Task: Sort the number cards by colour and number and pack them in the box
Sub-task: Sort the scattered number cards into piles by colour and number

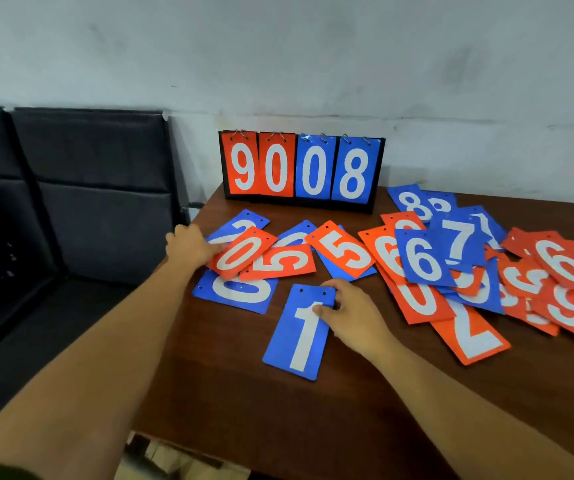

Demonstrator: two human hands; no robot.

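One wide-angle camera, worn on the head, looked forward and down across the table from its near edge, close enough that both forearms ran up from the bottom corners. The left hand and the right hand, pinching the 1 card, sat mid-frame; the wall filled the top.

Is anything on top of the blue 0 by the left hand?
Yes. The red 0 and a red 5 lie over the blue 0's far edge. The left hand touches the red 0, so it would probably have to shift those two first. The right hand is busy pinching the blue 1.
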